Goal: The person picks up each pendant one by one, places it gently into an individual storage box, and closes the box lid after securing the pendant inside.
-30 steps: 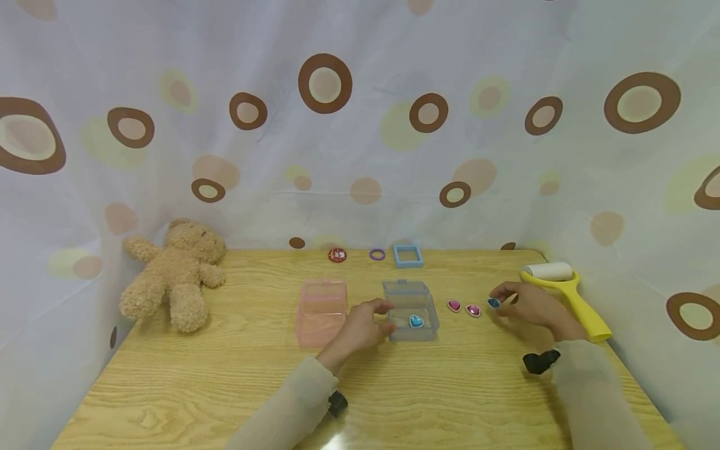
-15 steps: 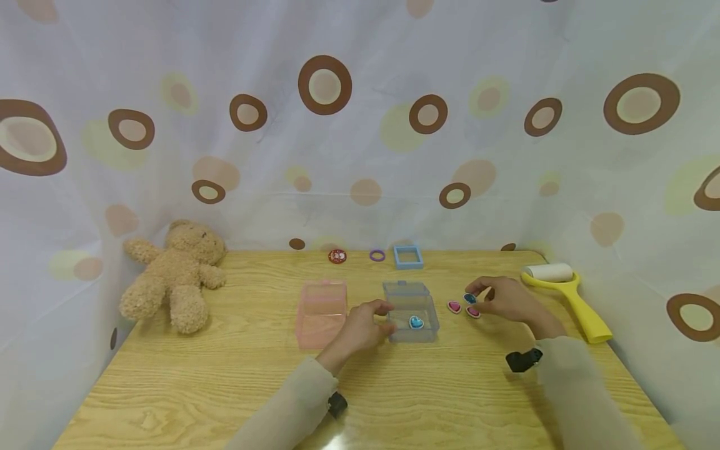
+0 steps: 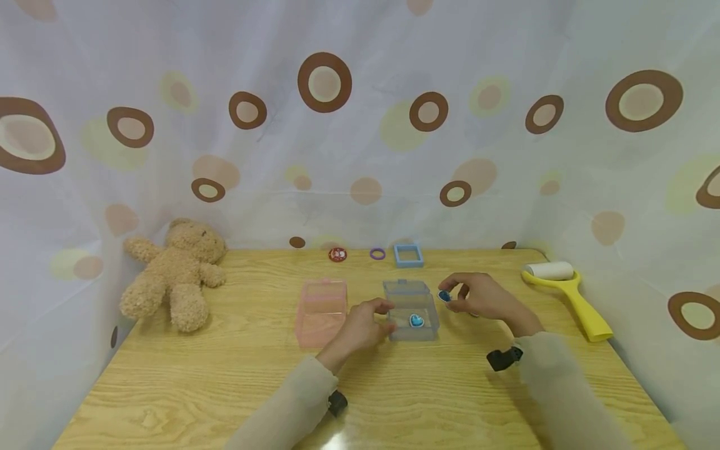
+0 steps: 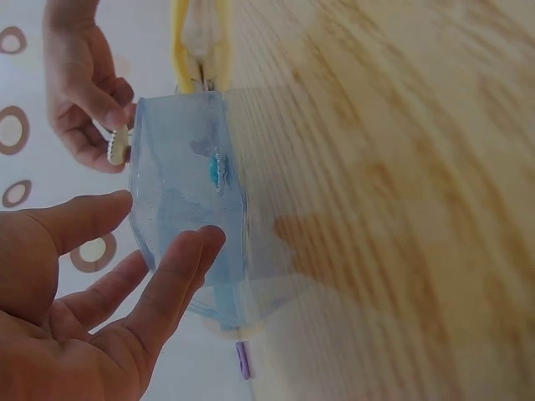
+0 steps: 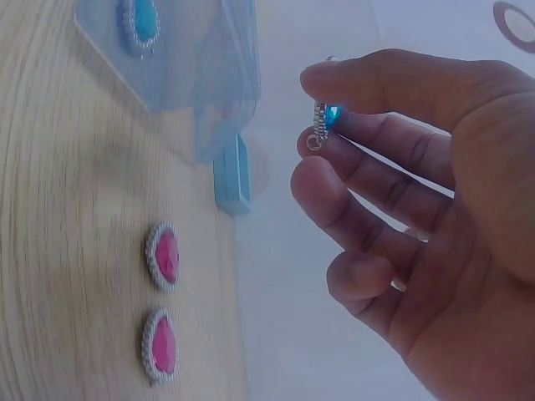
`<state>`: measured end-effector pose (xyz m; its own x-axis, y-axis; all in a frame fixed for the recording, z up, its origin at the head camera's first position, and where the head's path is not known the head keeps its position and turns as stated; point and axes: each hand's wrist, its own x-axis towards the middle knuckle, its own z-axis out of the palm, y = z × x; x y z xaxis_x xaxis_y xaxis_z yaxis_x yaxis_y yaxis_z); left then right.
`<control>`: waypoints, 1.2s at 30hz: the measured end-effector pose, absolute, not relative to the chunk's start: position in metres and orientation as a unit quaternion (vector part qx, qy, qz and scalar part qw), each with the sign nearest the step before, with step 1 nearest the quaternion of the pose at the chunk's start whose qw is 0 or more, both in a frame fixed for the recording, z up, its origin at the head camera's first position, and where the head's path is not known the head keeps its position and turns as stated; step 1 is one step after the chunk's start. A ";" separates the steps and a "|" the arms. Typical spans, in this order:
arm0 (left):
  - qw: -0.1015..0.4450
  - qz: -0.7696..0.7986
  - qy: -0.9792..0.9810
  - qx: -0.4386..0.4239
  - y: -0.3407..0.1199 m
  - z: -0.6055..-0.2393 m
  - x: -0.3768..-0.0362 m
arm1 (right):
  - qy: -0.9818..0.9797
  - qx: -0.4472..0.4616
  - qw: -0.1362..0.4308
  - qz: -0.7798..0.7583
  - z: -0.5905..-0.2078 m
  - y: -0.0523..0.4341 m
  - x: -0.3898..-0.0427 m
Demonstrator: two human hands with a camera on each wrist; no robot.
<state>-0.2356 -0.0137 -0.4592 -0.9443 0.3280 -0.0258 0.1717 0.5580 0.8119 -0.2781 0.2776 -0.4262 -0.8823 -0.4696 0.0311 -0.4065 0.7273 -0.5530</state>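
right hand (image 3: 485, 299) pinches blue heart-shaped gem charm (image 3: 444, 295) beside clear blue plastic box (image 3: 412, 310); left hand (image 3: 361, 325) steadies it, fingers relaxed. one blue gem (image 3: 416, 321) inside; two pink gems (image 5: 161, 299) left on tabletop (image 3: 225, 381).

Head cam sits high, faces fwd and down over the wooden table (image 3: 169, 387) toward the dotted curtain (image 3: 360, 125); widest view, takes in both hands and the table's far edge.

Left wrist cam is low, rolled sideways, so the tabletop runs vertically; v. close to the left hand (image 4: 92, 309) and the blue box (image 4: 188, 184), looking past them to the right hand (image 4: 84, 92).

Right wrist cam also rolled, close behind the right hand (image 5: 418, 209), looking across the pink gems (image 5: 163, 255) to the box (image 5: 184, 58).

All 3 views share the box w/ the blue gem (image 3: 416, 321) inside; both wrist views catch the right hand.
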 end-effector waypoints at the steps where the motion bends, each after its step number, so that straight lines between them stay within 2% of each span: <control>1: 0.087 0.447 0.878 0.144 -0.014 -0.459 -0.236 | 0.926 -0.244 0.054 -0.284 -0.426 0.275 -0.278; 5: 0.082 0.444 0.880 0.149 -0.013 -0.459 -0.236 | 0.920 -0.267 0.050 -0.284 -0.428 0.264 -0.280; 18: 0.076 0.447 0.878 0.152 -0.013 -0.458 -0.235 | 0.914 -0.282 0.096 -0.276 -0.441 0.238 -0.285; 36: 0.079 0.450 0.877 0.148 -0.014 -0.457 -0.234 | 0.920 -0.298 0.098 -0.235 -0.448 0.228 -0.285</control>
<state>-0.2340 -0.0136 -0.4572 -0.9440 0.3300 -0.0055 0.1880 0.5513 0.8129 -0.2845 0.2275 -0.4476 -0.8036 -0.5938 -0.0409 -0.5011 0.7120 -0.4918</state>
